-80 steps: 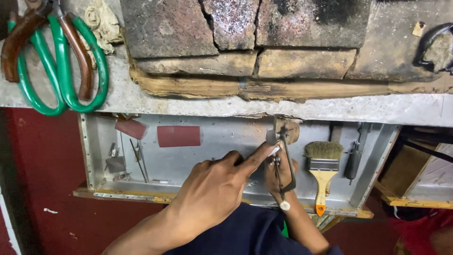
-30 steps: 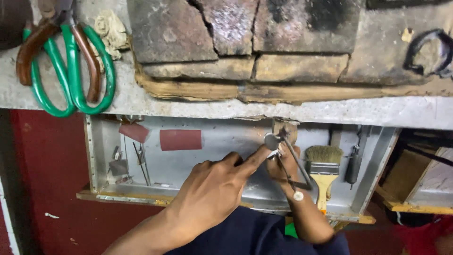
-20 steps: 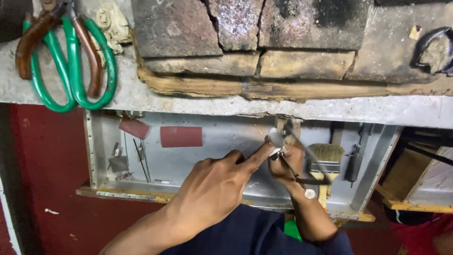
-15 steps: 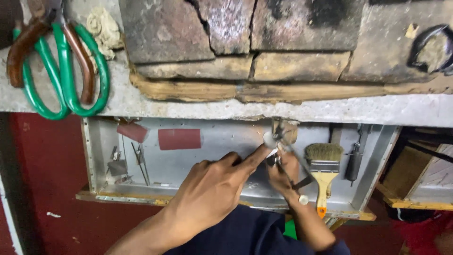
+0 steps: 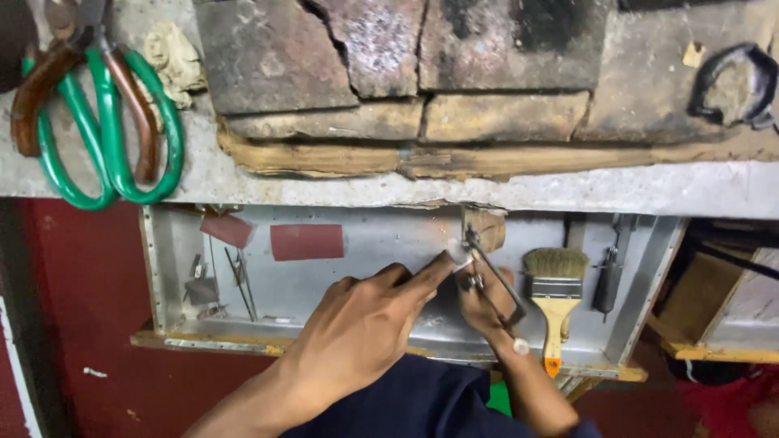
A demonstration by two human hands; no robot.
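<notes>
Presently seen: left hand (image 5: 361, 328) with forefinger stretched out, pinning a small metal piece (image 5: 459, 253) against the wooden peg (image 5: 485, 229) under the bench edge, other fingers curled. Right hand (image 5: 484, 300) closed around a small saw (image 5: 493, 285) just beside that piece. Paintbrush (image 5: 556, 296) lying near, in the metal tray (image 5: 381, 239); green-handled scissors (image 5: 101, 113) well apart.

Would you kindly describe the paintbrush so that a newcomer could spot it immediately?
Look in the open metal drawer under the stone bench edge. Just right of the right hand lies the paintbrush, the only thing there with pale bristles and a yellow wooden handle.
</notes>
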